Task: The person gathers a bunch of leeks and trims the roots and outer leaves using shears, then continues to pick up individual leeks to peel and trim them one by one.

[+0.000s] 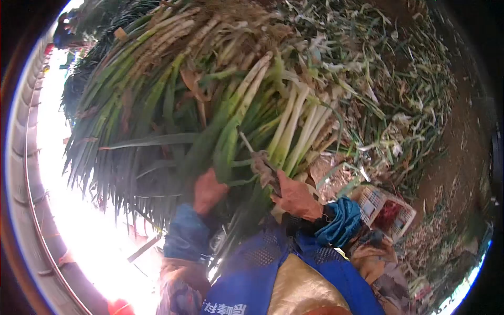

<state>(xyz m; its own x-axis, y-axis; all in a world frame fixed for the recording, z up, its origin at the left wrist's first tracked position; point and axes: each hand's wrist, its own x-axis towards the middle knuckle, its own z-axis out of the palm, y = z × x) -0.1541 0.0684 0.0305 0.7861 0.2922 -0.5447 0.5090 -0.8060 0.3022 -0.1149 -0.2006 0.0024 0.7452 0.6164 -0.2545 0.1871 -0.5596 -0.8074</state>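
Note:
My left hand (210,190), a little blurred, is closed round the green leaves of a few long green onions (229,137). Their pale stems point up and away from me. In my right hand (298,195) is a thin tool with a rough, wrapped grip (264,169); its narrow tip slants up to the left, close to those leaves. I cannot make out whether the tool is a knife. More green onions with white stems (294,121) lie just beyond my right hand, roots to the upper right.
A big heap of green onions (131,100) spreads across the upper left. Stripped leaves and skins (383,84) cover the ground at the right, beside bare soil (446,178). A printed carton or bag (386,212) lies by my right forearm. Glaring light washes out the left edge.

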